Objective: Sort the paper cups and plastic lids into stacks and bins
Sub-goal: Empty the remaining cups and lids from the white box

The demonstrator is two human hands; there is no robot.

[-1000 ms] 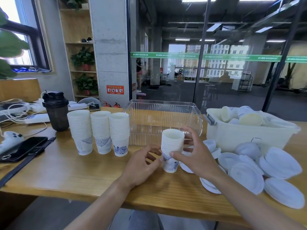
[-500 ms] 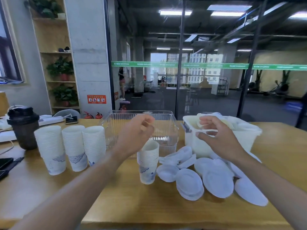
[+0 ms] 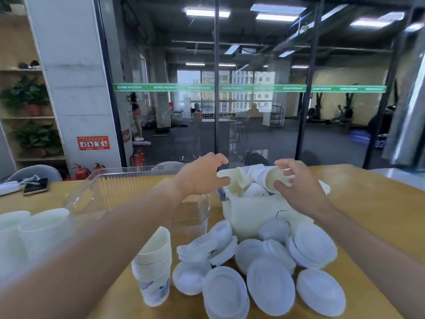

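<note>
A white bin [image 3: 253, 212] at the table's middle holds loose paper cups lying on their sides. My right hand [image 3: 299, 187] pinches one paper cup [image 3: 269, 180] at its rim, thumb below and fingers above. My left hand [image 3: 202, 176] reaches over the bin's left edge with spread, curved fingers; its thumb touches another cup [image 3: 234, 183] without gripping it. A short cup stack [image 3: 154, 272] stands in front, leaning slightly. Several white plastic lids [image 3: 271, 288] lie piled in front of the bin. A clear plastic bin [image 3: 138, 178] sits to the left.
Taller cup stacks [image 3: 43, 231] stand at the left edge of view, blurred. A phone [image 3: 35, 186] lies far left on the wooden table [image 3: 368, 203]. A glass wall runs behind the table.
Both hands have left the short cup stack and moved up to the white bin. The right hand now pinches a cup there. The camera has turned right.
</note>
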